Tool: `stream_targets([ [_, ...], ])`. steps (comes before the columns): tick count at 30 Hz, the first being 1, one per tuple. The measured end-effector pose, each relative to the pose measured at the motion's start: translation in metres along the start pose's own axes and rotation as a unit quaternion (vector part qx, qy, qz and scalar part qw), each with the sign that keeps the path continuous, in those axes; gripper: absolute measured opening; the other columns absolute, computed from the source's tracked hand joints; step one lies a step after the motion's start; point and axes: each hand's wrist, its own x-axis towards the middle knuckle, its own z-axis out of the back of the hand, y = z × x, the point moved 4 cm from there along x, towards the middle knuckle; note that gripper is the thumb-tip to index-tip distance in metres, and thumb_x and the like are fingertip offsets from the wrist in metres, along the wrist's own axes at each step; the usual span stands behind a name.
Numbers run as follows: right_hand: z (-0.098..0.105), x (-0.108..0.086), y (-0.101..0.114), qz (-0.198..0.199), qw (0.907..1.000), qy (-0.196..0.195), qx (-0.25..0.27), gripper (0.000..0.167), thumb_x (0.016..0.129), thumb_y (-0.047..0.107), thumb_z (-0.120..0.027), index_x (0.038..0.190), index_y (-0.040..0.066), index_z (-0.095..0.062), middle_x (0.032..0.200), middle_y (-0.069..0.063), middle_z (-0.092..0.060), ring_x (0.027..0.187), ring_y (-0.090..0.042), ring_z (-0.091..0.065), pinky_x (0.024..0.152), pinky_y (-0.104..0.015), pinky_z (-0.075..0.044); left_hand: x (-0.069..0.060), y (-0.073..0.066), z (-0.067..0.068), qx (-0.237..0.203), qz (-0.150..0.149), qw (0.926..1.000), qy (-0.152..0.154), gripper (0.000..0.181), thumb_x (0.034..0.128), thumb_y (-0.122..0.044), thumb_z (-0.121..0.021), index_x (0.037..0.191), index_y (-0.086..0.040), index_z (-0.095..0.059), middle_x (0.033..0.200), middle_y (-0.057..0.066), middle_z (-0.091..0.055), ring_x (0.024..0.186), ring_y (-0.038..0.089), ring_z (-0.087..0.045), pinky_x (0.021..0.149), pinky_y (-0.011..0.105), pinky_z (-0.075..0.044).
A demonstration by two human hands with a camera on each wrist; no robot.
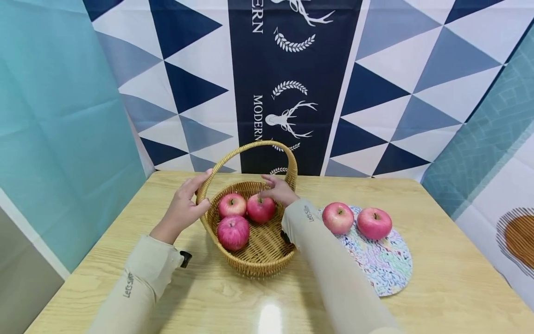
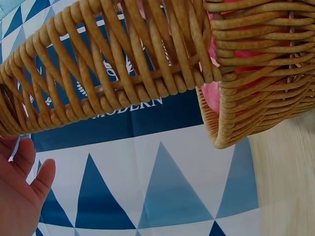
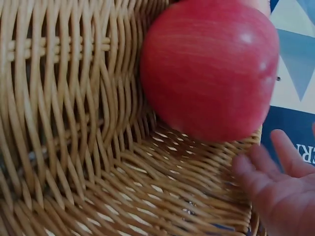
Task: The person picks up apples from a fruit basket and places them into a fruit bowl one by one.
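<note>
A wicker basket [image 1: 260,268] with an arched handle [image 1: 250,146] stands on the table. Inside it lie a pinkish apple [image 1: 232,204], a darker apple [image 1: 233,233] and a red apple [image 1: 260,209]. My left hand [image 1: 183,207] is at the handle's left side, thumb apart from it; the left wrist view shows the fingers partly behind the wicker, so contact is unclear. Over the basket's right side, my right hand [image 1: 280,190] is beside the red apple. The right wrist view shows its fingers [image 3: 268,184] extended, with a gap to that apple [image 3: 209,69].
Right of the basket, a round patterned mat [image 1: 388,273] bears two more apples, one [image 1: 338,218] nearer the basket and one [image 1: 374,223] farther right. A patterned cloth [image 1: 288,69] hangs behind the wooden table [image 1: 450,278].
</note>
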Motion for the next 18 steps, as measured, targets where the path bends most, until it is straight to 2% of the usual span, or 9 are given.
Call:
stream_targets([
  [7, -0.01, 0.004, -0.014, -0.019, 0.9993, 0.031, -0.002, 0.069, 0.083, 0.008, -0.064, 0.147, 0.004, -0.037, 0.141, -0.026, -0.042, 0.13, -0.037, -0.04, 0.107, -0.046, -0.033, -0.001, 0.004, -0.002, 0.004, -0.021, 0.9997, -0.007, 0.059, 0.072, 0.007, -0.055, 0.131, 0.006, -0.053, 0.112, 0.022, -0.062, 0.077, 0.017, -0.042, 0.065, 0.033, -0.04],
  [11, -0.014, 0.005, -0.009, -0.007, 0.9988, 0.045, 0.016, 0.067, 0.085, 0.008, -0.062, 0.146, 0.0, -0.035, 0.141, -0.027, -0.042, 0.13, -0.036, -0.041, 0.107, -0.044, -0.032, 0.0, 0.003, -0.001, 0.005, -0.022, 0.9997, -0.009, 0.059, 0.0723, 0.006, -0.055, 0.131, 0.005, -0.053, 0.118, 0.022, -0.061, 0.079, 0.019, -0.045, 0.067, 0.034, -0.041],
  [13, -0.015, 0.005, -0.007, -0.015, 0.9985, 0.048, 0.018, 0.066, 0.086, 0.007, -0.061, 0.146, -0.002, -0.035, 0.143, -0.025, -0.041, 0.131, -0.035, -0.04, 0.108, -0.042, -0.031, 0.001, 0.003, 0.0, 0.008, -0.02, 0.9997, -0.009, 0.059, 0.0724, 0.006, -0.055, 0.131, 0.005, -0.053, 0.116, 0.022, -0.061, 0.079, 0.02, -0.046, 0.067, 0.034, -0.042],
  [15, -0.016, 0.005, -0.009, -0.035, 0.9976, 0.057, 0.019, 0.067, 0.086, 0.007, -0.06, 0.146, -0.002, -0.034, 0.145, -0.024, -0.039, 0.131, -0.034, -0.04, 0.108, -0.042, -0.032, 0.001, 0.002, 0.001, 0.01, -0.02, 0.9997, -0.007, 0.059, 0.0727, 0.006, -0.054, 0.131, 0.005, -0.053, 0.116, 0.023, -0.061, 0.079, 0.02, -0.047, 0.067, 0.035, -0.043],
  [18, -0.016, 0.004, -0.015, -0.074, 0.995, 0.065, -0.02, 0.069, 0.086, 0.014, -0.063, 0.147, 0.004, -0.035, 0.146, -0.019, -0.04, 0.126, -0.032, -0.045, 0.1, -0.044, -0.041, 0.002, 0.002, 0.001, 0.013, -0.02, 0.9997, -0.005, 0.059, 0.0721, 0.006, -0.055, 0.131, 0.006, -0.053, 0.115, 0.024, -0.061, 0.078, 0.02, -0.046, 0.066, 0.036, -0.043],
])
